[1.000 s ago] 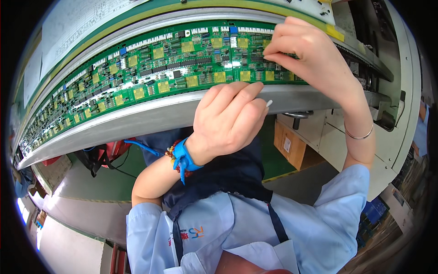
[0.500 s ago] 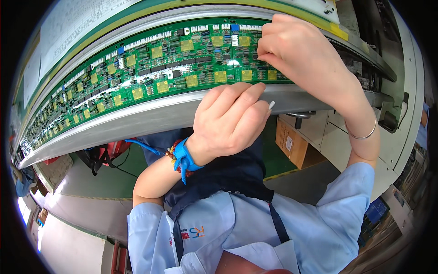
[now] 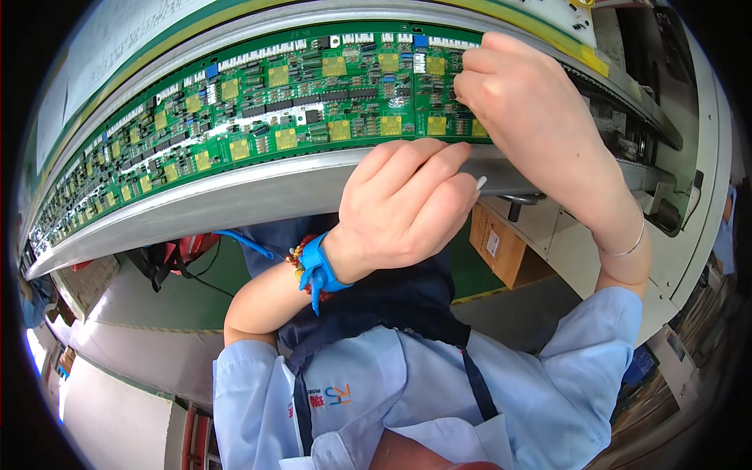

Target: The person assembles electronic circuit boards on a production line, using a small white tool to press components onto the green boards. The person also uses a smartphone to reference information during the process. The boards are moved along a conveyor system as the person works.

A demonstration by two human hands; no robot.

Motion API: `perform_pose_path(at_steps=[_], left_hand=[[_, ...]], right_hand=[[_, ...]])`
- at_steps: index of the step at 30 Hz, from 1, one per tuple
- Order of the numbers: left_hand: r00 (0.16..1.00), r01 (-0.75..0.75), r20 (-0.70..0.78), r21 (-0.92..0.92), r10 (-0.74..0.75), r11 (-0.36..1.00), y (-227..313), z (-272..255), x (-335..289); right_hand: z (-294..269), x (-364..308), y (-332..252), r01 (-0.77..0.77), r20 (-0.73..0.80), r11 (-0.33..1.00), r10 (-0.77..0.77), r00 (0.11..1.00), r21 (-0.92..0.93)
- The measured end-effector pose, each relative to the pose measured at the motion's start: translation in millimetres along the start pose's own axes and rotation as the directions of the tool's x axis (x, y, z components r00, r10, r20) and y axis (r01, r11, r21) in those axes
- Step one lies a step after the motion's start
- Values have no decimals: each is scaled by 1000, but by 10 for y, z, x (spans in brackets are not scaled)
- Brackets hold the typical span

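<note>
A long row of green circuit boards [image 3: 270, 117] lies in a metal rail, set with yellow squares, black chips and white connectors along the far edge. Over the right end of the boards, my right hand [image 3: 533, 110] is closed, fingertips bent down and hidden behind its back. My left hand [image 3: 411, 207], wearing a blue wrist strap [image 3: 317, 266], rests at the near rail [image 3: 258, 176] with its fingers curled. A small white tip [image 3: 480, 182] sticks out by its thumb side; I cannot tell whether it is a nail or a part. What either hand pinches is hidden.
A yellow strip [image 3: 548, 43] and a white sheet [image 3: 117, 55] lie beyond the far rail. Right of the boards stands a pale machine cabinet [image 3: 666, 266]. Under the rail are a cardboard box [image 3: 501, 247] and a red and black bag [image 3: 188, 251].
Both hands appear slightly farther right in the picture, and the whole view has shifted a little. Both hands stay curled, the right one over the boards.
</note>
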State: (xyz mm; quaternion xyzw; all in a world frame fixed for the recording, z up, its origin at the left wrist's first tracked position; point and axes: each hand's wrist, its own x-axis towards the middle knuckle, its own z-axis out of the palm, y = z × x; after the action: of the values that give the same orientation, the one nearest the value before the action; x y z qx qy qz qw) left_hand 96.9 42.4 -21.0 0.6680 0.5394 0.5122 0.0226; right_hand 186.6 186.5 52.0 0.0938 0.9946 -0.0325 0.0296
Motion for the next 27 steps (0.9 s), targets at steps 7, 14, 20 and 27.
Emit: perform_pose_path(at_steps=[7,14,20,27], left_hand=[[983,170,35,169,-179,971,48,-93,4],[974,148,138,216,-180,965,61,-15,4],[973,148,147,199,-179,969,60,25,33],[979,141,120,199,-167,970,40,37,14]], right_hand=[[36,-36,108,-28,-30,993,32,999,119],[32,-160,168,-72,-45,986,79,996,148],[72,-238,160,-68,-120,982,90,989,175],[89,-219,133,-60,-152,984,86,985,167]])
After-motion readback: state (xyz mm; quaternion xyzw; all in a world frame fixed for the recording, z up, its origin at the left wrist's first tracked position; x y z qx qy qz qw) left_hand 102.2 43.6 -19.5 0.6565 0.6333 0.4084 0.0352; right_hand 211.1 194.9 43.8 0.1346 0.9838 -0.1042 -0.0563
